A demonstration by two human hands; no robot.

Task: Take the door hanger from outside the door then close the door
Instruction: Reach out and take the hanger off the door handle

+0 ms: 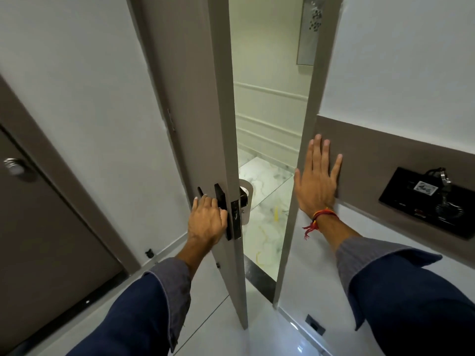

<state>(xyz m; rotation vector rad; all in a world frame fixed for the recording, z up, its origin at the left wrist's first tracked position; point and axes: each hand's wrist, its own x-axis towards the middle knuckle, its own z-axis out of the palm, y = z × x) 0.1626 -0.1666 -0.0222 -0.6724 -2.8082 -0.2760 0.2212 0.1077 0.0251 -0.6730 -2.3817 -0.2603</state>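
A taupe door (185,104) stands partly open, its edge toward me. My left hand (207,222) is closed around the black inner door handle (219,199). On the outer side of the door, past its edge, part of a white door hanger (246,201) shows by the outer handle. My right hand (317,178) lies flat with fingers spread on the brown wall panel (380,160) beside the door frame (305,140). A red thread is tied round that wrist.
Through the gap I see a marble corridor floor (264,201) and a panelled wall. A black switch plate (431,201) with a key hangs on the right wall. A second brown door (38,214) with a round knob stands at left. A dark threshold strip (259,273) crosses the doorway.
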